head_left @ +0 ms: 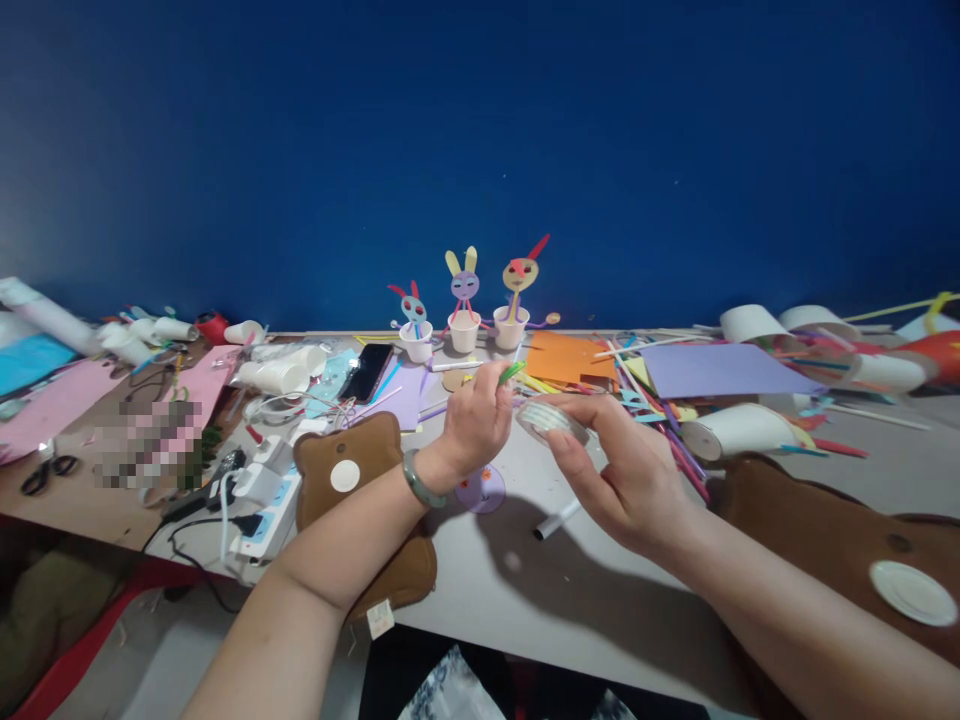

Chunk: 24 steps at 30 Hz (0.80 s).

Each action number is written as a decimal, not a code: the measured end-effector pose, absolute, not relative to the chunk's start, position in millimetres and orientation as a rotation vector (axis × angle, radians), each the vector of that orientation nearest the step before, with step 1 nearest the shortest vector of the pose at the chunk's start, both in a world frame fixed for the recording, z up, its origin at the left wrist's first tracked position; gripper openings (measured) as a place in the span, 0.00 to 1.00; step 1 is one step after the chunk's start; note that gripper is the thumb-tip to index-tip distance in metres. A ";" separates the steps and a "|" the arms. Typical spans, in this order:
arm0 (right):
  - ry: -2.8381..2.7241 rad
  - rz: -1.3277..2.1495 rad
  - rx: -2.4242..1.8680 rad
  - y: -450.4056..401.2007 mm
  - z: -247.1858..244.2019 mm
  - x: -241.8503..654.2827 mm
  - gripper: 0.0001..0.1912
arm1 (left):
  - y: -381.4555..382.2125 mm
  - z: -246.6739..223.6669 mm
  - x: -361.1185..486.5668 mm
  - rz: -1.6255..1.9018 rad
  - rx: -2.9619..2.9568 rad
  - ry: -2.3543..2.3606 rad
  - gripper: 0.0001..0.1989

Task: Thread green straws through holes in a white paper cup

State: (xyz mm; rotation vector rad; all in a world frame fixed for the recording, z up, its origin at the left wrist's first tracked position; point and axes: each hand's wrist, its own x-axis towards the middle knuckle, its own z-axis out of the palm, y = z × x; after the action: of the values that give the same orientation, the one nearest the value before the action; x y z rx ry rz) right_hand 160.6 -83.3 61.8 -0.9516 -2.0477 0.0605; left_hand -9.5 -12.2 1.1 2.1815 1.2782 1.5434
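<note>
Head camera: above a pale grey table, the left hand is closed in a fist around a slim, bright-green piece, only its tip showing. The right hand pinches a pale, shiny, striped ring-shaped roll, apparently tape, between thumb and fingers, just beside the fist. The roll looks light, firm and slick, best taken by its rim; the green piece seems light, its stiffness hidden. Below lies a flat, round purple paper face, probably easily creased.

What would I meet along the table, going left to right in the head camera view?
Scissors, power strip, black phone, left hand gripping something green, tape roll, right hand, white tube.
</note>
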 end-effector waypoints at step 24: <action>-2.018 0.146 -0.827 -89.5 56.0 154.5 0.10 | -9.3 -5.2 -8.0 1.924 2.585 0.985 0.09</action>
State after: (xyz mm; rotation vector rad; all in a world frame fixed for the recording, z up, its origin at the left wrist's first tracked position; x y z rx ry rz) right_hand 154.5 -89.5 56.0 -0.8275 -2.0183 0.1459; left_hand -8.0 -9.3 -5.2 2.5848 0.9854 1.9236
